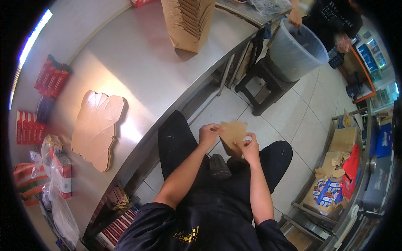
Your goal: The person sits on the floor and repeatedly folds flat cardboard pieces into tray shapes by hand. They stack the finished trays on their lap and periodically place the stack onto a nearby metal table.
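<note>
Above my lap is a small brown cardboard piece (233, 133), partly folded, its upper panels spread. My left hand (209, 134) pinches its left edge between thumb and fingers. On the other side, the fingers of my right hand (248, 149) grip its lower right part. To the left, on the metal table, lies a stack of flat brown cardboard blanks (97, 127) with crease lines. Farther off, near the table's edge, stands a row of nested, folded cardboard trays (188, 27).
The steel table (146, 62) curves along my left, with red boxes (52, 77) and plastic bags (56, 188) beyond. Ahead, a translucent tub (293, 54) sits on a black stool (268, 83); a co-worker's hand (295, 17) reaches its rim. A rack with packages (328, 194) stands right.
</note>
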Available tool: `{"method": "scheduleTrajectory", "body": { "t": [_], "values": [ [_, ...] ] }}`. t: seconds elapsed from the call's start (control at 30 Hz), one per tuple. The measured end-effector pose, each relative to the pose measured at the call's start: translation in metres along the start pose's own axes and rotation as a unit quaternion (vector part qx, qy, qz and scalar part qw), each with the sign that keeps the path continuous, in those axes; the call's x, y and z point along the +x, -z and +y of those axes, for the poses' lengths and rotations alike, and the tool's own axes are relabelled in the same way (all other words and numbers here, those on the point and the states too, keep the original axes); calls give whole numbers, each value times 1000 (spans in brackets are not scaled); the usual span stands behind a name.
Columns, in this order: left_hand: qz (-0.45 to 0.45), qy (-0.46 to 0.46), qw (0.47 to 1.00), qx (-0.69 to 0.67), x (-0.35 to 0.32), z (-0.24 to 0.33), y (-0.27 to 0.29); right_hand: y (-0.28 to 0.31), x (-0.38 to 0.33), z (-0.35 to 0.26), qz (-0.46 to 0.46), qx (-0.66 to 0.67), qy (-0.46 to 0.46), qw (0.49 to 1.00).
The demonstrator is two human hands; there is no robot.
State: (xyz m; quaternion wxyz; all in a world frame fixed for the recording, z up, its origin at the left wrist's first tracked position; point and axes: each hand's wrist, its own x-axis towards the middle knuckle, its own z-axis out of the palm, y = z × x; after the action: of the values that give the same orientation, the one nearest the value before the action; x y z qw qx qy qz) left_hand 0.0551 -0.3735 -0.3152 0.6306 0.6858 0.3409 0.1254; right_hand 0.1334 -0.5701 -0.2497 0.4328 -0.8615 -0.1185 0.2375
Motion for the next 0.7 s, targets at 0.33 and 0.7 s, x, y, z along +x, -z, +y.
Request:
{"method": "scheduleTrajectory", "body": {
  "t": [0.33, 0.7],
  "values": [
    [-27, 108, 980, -165, 9, -11, 9, 0, 1, 5, 198, -225, 155, 941],
    [-206, 84, 964, -144, 2, -16, -1, -6, 20, 23, 163, 183, 52, 968]
  ]
}}
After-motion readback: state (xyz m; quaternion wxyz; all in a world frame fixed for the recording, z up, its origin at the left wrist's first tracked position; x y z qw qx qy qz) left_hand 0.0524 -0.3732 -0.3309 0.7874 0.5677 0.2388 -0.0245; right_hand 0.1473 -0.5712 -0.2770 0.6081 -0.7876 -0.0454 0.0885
